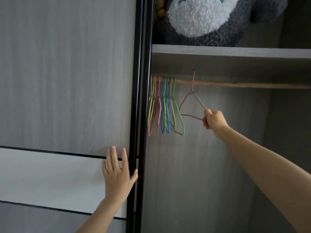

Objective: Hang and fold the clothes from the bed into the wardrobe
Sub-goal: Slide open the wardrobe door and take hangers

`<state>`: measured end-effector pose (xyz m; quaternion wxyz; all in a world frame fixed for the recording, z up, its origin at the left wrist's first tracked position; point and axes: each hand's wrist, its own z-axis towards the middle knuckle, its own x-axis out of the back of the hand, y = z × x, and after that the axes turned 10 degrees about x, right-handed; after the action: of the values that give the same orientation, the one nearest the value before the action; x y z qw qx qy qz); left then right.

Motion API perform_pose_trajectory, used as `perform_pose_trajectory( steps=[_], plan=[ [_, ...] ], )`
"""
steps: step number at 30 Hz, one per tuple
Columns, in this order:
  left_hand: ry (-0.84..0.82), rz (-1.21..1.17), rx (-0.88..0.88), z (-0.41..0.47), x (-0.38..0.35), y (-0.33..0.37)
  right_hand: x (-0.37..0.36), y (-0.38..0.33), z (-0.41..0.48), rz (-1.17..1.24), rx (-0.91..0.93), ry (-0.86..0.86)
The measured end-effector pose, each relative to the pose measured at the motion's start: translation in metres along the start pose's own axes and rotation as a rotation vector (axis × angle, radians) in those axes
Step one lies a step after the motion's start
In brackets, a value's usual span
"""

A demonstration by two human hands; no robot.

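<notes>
The wardrobe stands open on its right side, with a wooden rail (235,84) under a shelf (235,52). My right hand (214,121) grips the right corner of a pink wire hanger (191,101), whose hook reaches up past the rail. Several more hangers (164,105), pink, green and blue, are bunched at the rail's left end. My left hand (117,174) lies flat with straight fingers on the sliding door (67,81), its thumb at the door's black edge. No clothes are in view.
A large grey and white plush toy (202,19) fills the compartment above the shelf. The black door frame (139,98) runs vertically between the door and the hanging space. Below the rail the compartment's grey back wall (202,165) shows.
</notes>
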<state>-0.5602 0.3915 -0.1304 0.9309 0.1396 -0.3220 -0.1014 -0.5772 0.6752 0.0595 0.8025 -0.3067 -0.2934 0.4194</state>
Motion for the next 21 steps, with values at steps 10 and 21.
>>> perform_pose_trajectory(
  steps=[10,21],
  plan=[
    [0.27,-0.332,-0.655,-0.018,-0.033,0.139,0.152,0.026,-0.071,-0.189,0.069,0.105],
    [-0.362,-0.514,-0.615,-0.109,-0.09,0.325,0.374,0.024,-0.236,0.162,-0.322,0.328]
  ],
)
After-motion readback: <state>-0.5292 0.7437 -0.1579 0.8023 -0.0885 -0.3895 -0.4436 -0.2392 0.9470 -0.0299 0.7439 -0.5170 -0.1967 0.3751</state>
